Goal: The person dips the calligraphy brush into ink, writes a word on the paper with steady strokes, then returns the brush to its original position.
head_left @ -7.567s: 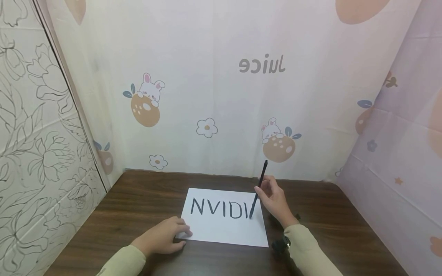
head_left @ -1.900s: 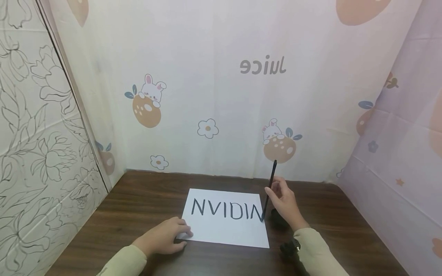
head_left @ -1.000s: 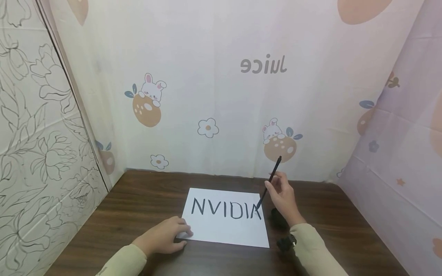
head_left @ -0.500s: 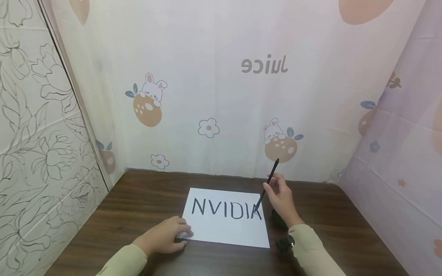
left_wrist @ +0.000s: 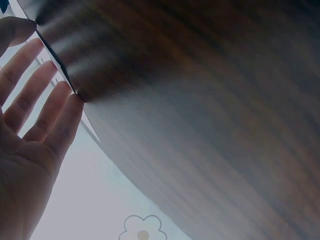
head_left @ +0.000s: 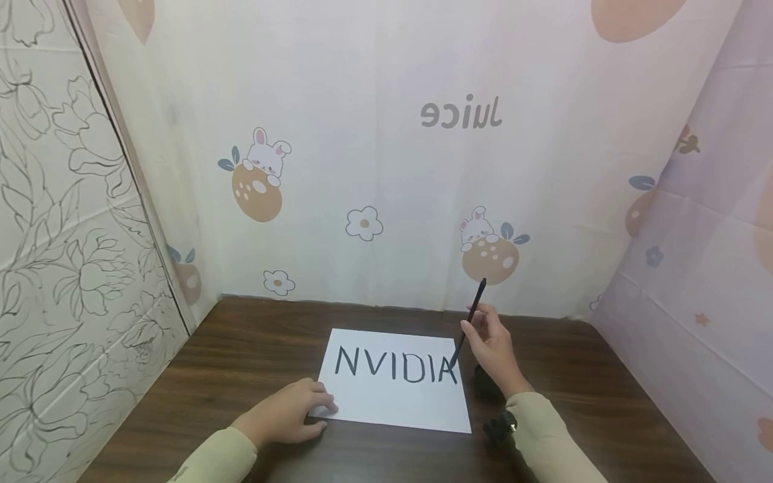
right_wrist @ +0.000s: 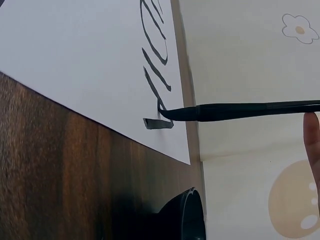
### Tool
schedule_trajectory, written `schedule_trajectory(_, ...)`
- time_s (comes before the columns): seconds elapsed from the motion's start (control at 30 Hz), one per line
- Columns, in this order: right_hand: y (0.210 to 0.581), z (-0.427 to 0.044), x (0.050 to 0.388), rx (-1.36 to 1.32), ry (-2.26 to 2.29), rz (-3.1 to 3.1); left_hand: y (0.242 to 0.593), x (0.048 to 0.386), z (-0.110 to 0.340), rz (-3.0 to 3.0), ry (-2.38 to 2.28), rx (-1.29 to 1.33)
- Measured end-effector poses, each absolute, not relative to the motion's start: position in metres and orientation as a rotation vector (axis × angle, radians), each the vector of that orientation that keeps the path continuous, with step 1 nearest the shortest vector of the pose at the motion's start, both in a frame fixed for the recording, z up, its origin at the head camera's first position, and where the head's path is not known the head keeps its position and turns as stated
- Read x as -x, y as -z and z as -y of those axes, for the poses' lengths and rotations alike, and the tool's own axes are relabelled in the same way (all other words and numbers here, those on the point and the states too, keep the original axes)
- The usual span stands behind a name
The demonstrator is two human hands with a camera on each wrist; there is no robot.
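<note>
My right hand [head_left: 495, 349] pinches a black calligraphy brush [head_left: 474, 308], which slants with its handle end up. Its bent bristles [right_wrist: 176, 114] touch the white paper [head_left: 392, 408] at the crossbar of the last A in black "NVIDIA" lettering. In the right wrist view only a fingertip [right_wrist: 312, 137] shows below the brush handle [right_wrist: 285, 106]; the rest of that hand is out of frame. My left hand [head_left: 290, 412] rests at the paper's lower left corner, its fingers loosely bent and holding nothing. Its fingertips [left_wrist: 75, 100] lie along the paper's edge in the left wrist view.
A black cup [right_wrist: 175, 215] stands on the brown wooden table [head_left: 241, 349], right of the paper and partly hidden behind my right wrist in the head view. A dark device [head_left: 498, 427] sits at that wrist. Printed curtains [head_left: 374, 168] rise behind the table and on both sides.
The brush drew the last letter's left stroke, then its right stroke. Over the last second it moved left, then slightly right, adding the crossbar. The left hand and paper stayed put.
</note>
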State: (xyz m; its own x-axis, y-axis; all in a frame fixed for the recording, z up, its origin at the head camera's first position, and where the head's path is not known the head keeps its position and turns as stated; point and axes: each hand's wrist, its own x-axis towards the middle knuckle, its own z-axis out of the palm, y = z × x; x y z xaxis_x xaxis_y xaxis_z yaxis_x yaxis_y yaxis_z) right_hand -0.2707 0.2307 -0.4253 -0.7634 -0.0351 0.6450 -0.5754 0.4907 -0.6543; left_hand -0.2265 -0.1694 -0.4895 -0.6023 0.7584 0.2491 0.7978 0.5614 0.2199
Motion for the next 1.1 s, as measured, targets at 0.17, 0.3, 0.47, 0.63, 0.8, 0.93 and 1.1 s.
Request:
schedule_trajectory(0.17,0.425,-0.232,0.27,-0.493,-1.221,2.185,0.489,0.226,0.169,2.668,0.472,1.333)
schedule_trajectory(0.3,0.425,-0.233,0.27,-0.48,-1.188,2.194,0.488,0.226,0.169,2.678,0.479,1.328)
schedule_trajectory(0.47,0.424,-0.234,0.269,-0.481,-1.185,2.188,0.486,0.225,0.169,2.691,0.483,1.32)
schedule_trajectory(0.63,0.421,-0.235,0.269,-0.494,-1.207,2.161,0.487,0.225,0.169,2.682,0.486,1.32)
schedule_trajectory(0.8,0.417,-0.238,0.269,-0.507,-1.222,2.128,0.488,0.225,0.169,2.65,0.483,1.339)
schedule_trajectory(0.93,0.412,-0.239,0.269,-0.518,-1.229,2.101,0.488,0.226,0.169,2.658,0.484,1.334)
schedule_trajectory(1.1,0.404,-0.24,0.268,-0.513,-1.211,2.091,0.488,0.226,0.169,2.661,0.49,1.332)
